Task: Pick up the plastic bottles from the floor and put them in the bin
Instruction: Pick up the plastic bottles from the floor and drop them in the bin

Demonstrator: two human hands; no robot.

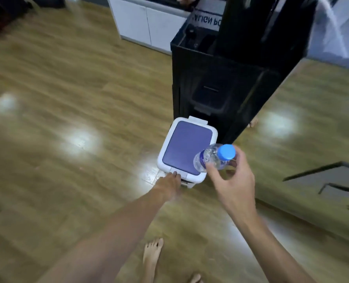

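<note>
Pinching the clear plastic bottle with a blue screw cap (214,158) near its neck, the right hand (233,178) makes its grip with thumb and curled fingers, and carries the bottle cap-up, just above the near right corner of the small white bin with a purple-blue lid (186,149). That bin stands on the wooden plank floor (67,99), hard against a tall black cabinet (220,88), and its lid is down. The left hand (169,180) reaches low, fingers extended, fingertips touching the grey tab at the front edge of the bin; it holds nothing.

The step in hand looks to be opening the lid so the bottle can go in. To do it well, the left fingertips should press squarely on the tab, not on the white rim beside it, and keep the bin from sliding on the smooth floor. The bottle should be kept clear of the lid's swing, since it now hangs over that corner. Once the mouth shows, bring the bottle over the middle and let go low, so it does not bounce out.
</note>
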